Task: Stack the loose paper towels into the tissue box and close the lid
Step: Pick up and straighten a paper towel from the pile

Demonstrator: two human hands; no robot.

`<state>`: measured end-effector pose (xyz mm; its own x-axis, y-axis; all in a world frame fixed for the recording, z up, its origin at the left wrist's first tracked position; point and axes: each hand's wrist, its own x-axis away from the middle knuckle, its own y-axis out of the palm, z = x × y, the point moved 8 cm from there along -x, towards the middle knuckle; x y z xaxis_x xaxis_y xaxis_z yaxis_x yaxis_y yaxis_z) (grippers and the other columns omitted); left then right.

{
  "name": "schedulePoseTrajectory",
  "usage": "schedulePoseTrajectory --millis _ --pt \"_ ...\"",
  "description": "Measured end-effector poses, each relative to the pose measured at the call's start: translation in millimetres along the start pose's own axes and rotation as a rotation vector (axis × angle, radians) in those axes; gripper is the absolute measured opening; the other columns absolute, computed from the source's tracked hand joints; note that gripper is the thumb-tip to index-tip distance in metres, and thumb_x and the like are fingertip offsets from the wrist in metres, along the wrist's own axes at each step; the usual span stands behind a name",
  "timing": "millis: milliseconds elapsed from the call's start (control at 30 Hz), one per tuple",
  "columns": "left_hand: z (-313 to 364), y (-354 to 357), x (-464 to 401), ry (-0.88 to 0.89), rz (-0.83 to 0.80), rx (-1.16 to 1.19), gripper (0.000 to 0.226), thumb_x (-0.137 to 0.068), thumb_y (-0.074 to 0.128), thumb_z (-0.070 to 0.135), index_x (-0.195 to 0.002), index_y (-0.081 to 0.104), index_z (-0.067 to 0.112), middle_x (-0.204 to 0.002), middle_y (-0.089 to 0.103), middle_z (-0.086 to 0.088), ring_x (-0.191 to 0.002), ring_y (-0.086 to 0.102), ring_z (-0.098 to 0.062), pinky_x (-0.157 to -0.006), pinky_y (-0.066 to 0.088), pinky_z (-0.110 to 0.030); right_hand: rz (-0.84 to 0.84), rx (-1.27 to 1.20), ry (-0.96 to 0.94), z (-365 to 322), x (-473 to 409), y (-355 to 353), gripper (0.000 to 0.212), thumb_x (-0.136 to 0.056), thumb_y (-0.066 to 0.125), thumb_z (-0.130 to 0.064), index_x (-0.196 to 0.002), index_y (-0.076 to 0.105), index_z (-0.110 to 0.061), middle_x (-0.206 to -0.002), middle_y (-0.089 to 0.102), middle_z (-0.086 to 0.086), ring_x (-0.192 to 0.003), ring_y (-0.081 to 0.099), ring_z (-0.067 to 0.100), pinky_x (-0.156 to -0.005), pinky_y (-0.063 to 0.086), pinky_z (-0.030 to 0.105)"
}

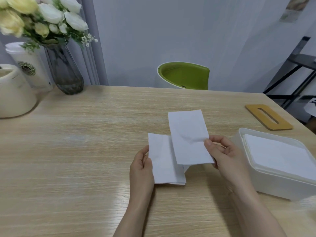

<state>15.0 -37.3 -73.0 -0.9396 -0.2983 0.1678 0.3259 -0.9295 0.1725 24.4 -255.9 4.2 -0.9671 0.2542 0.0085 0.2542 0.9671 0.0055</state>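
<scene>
- The light wooden table (85,151) holds an open white plastic tissue box (246,170) with white paper towels (277,153) stacked inside.
- The wooden slotted lid (268,117) lies behind it.
- The right hand (227,156) pinches one loose white towel (188,135).
- The left hand (142,168) grips a folded white towel (165,161).

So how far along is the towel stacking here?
Partly done: white towels already lie in the open white plastic box. Left hand and right hand each hold a white paper towel. Left: boxing these, then fitting the wooden slotted lid, still on the table.
</scene>
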Motion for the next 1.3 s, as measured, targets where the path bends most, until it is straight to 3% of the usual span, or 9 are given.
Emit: schedulePoseTrajectory --millis 167,367,500,600,733,867,1000,1167,1300 --pt "-0.4 10.8 2.7 -0.018 -0.065 0.068 0.036 -0.097 0.045 -0.001 -0.110 0.063 0.027 -0.089 0.076 0.008 -0.080 0.071 -0.006 -0.062 0.053 -0.018 -0.047 -0.029 0.053 15.8 4.2 14.3 0.004 -0.089 0.063 -0.009 -0.086 0.064 -0.012 -0.064 0.072 0.001 -0.054 0.064 0.004 -0.046 0.044 0.012" --pt "-3.2 5.9 1.4 -0.009 -0.028 0.159 0.035 -0.097 0.045 -0.002 -0.112 0.064 0.023 -0.084 0.075 0.009 -0.077 0.068 -0.004 -0.060 0.051 -0.015 0.062 0.091 0.067 38.1 6.0 -4.7 0.005 -0.089 0.064 -0.009 -0.085 0.063 -0.012 -0.063 0.071 0.004 -0.058 0.061 0.010 -0.055 0.046 0.020" --pt "-4.8 5.5 0.8 -0.003 -0.022 0.167 0.035 -0.097 0.045 -0.002 -0.112 0.063 0.024 -0.085 0.076 0.006 -0.077 0.069 -0.004 -0.060 0.051 -0.015 0.031 0.166 0.090 41.9 3.0 -9.8 0.007 -0.087 0.067 -0.012 -0.082 0.064 -0.015 -0.063 0.057 0.011 -0.064 0.051 0.016 -0.065 0.038 0.030" --pt "-6.0 6.7 0.8 -0.009 -0.043 0.173 0.036 -0.097 0.045 -0.002 -0.113 0.063 0.024 -0.091 0.076 0.004 -0.081 0.070 -0.007 -0.061 0.052 -0.017 -0.007 0.137 0.127 42.1 1.9 -8.1 0.005 -0.086 0.069 -0.015 -0.090 0.066 -0.015 -0.073 0.068 0.009 -0.067 0.060 0.018 -0.068 0.045 0.030" --pt "-7.6 7.9 0.4 -0.014 -0.065 0.171 0.036 -0.097 0.045 -0.004 -0.112 0.065 0.022 -0.087 0.075 0.005 -0.078 0.069 -0.007 -0.061 0.052 -0.017 -0.033 0.037 0.249 50.0 -2.4 -2.8 0.014 -0.087 0.067 -0.020 -0.099 0.069 -0.016 -0.085 0.076 0.003 -0.073 0.072 0.013 -0.060 0.052 0.022" --pt "-7.4 9.4 1.1 -0.008 -0.087 0.154 0.036 -0.097 0.045 -0.004 -0.112 0.065 0.022 -0.079 0.073 0.011 -0.074 0.067 -0.005 -0.060 0.050 -0.015 -0.013 0.001 0.346 61.3 -7.2 -3.1 0.012 -0.088 0.065 -0.021 -0.097 0.071 -0.014 -0.087 0.076 0.002 -0.076 0.073 0.015 -0.069 0.052 0.031" --pt "-5.9 10.6 0.7 0.005 -0.101 0.134 0.035 -0.097 0.045 -0.003 -0.112 0.064 0.021 -0.072 0.070 0.013 -0.067 0.064 -0.003 -0.057 0.049 -0.015 0.013 -0.045 0.275 51.5 -9.2 -0.7 0.012 -0.089 0.064 -0.014 -0.099 0.071 -0.013 -0.090 0.075 0.010 -0.076 0.070 0.023 -0.077 0.053 0.038" --pt "-8.0 11.5 0.1 -0.016 -0.117 0.137 0.033 -0.097 0.047 0.000 -0.114 0.064 0.023 -0.090 0.076 0.002 -0.082 0.070 -0.010 -0.062 0.052 -0.018 -0.047 -0.168 0.216 31.9 -4.7 20.9 0.013 -0.087 0.066 -0.015 -0.098 0.069 -0.011 -0.088 0.075 0.010 -0.074 0.071 0.020 -0.063 0.057 0.031" --pt "-8.4 10.6 0.7 -0.041 -0.137 0.172 0.032 -0.097 0.048 -0.001 -0.115 0.064 0.020 -0.097 0.076 -0.002 -0.087 0.071 -0.015 -0.063 0.052 -0.021 -0.062 0.015 0.180 31.7 1.2 36.1 0.002 -0.087 0.067 -0.016 -0.090 0.068 -0.015 -0.076 0.075 0.004 -0.063 0.070 0.014 -0.052 0.052 0.026"
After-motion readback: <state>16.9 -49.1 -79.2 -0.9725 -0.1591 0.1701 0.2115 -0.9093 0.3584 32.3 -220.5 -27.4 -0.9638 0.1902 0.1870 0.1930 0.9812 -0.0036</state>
